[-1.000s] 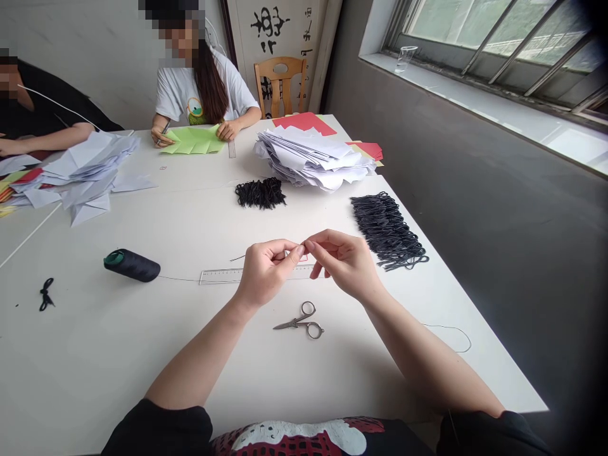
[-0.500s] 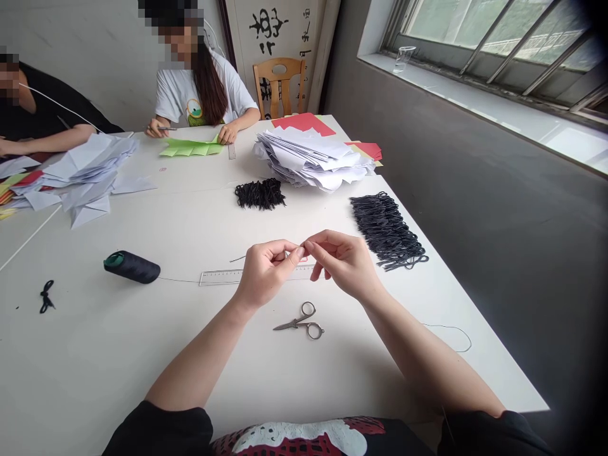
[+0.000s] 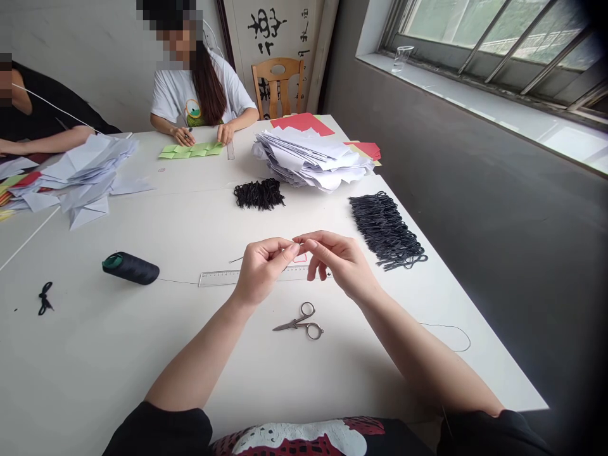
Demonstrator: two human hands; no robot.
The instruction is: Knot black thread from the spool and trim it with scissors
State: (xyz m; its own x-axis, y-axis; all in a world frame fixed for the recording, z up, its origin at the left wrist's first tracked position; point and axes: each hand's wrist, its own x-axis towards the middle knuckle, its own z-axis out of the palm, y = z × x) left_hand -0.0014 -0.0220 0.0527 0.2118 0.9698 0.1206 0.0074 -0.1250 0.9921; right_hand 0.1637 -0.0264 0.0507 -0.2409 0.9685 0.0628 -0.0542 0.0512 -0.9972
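Observation:
My left hand [image 3: 266, 269] is closed in a pinch above the table. Its fingertips meet those of my right hand [image 3: 339, 259], which is pinched too. Between them is a thin dark thread, mostly hidden by the fingers; a dark strand end [image 3: 235, 259] sticks out left of my left hand. Beneath both hands lies a clear ruler [image 3: 221, 277], partly covered. Nearer to me rest metal scissors [image 3: 300, 322] with spread handles. A spool of black thread [image 3: 132, 268] lies on its side at the left, its loose thread running to the ruler.
Bundled black cord loops lie in a small pile [image 3: 259, 194] and a larger pile [image 3: 387, 229]. A knotted black cord [image 3: 45, 299] is far left. White papers [image 3: 311, 158] are stacked behind. Across the table [image 3: 142, 354], a person [image 3: 204, 95] handles green paper [image 3: 190, 151]; another sits left.
My fingertips have shifted slightly left, and the right fingers now lie a little flatter over the left ones. Across the table, the person's pen hand has moved onto the green paper.

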